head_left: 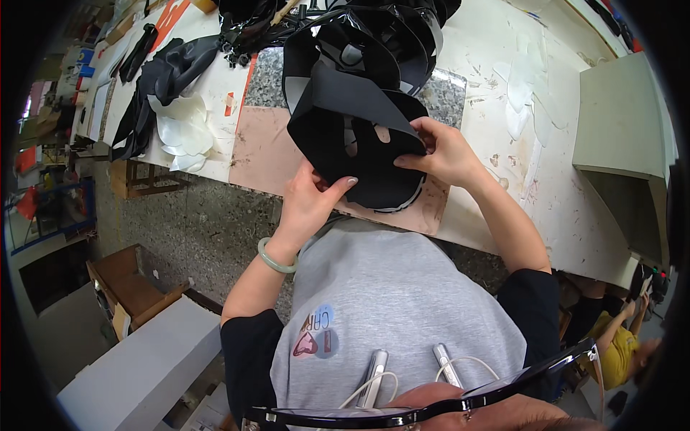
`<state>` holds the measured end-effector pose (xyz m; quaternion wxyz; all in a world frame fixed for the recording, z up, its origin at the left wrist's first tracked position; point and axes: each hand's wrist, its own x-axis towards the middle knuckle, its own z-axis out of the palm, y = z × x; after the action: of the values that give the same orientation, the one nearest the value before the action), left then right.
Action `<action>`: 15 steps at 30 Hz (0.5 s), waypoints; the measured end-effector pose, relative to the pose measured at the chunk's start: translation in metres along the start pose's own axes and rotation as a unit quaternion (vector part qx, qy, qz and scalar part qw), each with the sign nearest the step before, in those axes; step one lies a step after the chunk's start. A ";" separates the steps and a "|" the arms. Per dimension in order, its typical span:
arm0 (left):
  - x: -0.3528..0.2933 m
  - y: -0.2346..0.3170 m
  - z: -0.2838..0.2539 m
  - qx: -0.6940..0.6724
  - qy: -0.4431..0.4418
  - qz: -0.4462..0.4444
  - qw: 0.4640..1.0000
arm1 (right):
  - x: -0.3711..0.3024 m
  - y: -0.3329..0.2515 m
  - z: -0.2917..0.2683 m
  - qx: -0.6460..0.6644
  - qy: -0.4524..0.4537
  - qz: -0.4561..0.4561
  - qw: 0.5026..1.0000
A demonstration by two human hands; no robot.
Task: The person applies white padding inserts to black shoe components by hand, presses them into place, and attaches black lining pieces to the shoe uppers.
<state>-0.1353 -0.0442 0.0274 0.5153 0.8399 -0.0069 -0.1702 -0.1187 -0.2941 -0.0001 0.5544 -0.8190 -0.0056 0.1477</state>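
Before me is a black, stiff-looking piece [374,172] of sheet material, bent into an open, bag-like shape with a wide band across its top. It has elongated cut-outs in its face and a pale line along its lower edge. My left hand [310,200] grips its lower left edge, thumb on the near face and the other fingers partly hidden behind. On the right side, my right hand [444,152] pinches the edge between thumb and fingers. Just beyond stand several glossy black curved pieces [359,43], bunched together; where they meet the held piece is hidden.
Under my hands lies a pinkish board [264,147] on the white worktable [496,208]. Translucent white sheets [183,129] and dark cloth-like pieces [172,68] are at left. A pale grey box [622,108] stands at right. Further right is a person in a yellow top [619,352].
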 end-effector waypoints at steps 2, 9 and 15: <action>0.000 -0.002 0.002 0.009 0.005 -0.005 1.000 | 0.000 0.002 -0.002 -0.001 -0.007 0.009 1.000; 0.002 -0.001 0.006 0.044 0.027 0.002 0.999 | -0.001 -0.008 -0.007 -0.019 -0.023 0.041 0.999; 0.003 -0.003 0.007 0.060 0.038 0.017 0.997 | 0.000 -0.010 -0.008 -0.026 -0.023 0.040 0.999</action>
<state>-0.1347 -0.0499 0.0209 0.4669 0.8748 -0.0116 -0.1286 -0.1153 -0.2970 0.0120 0.5265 -0.8290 0.0111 0.1880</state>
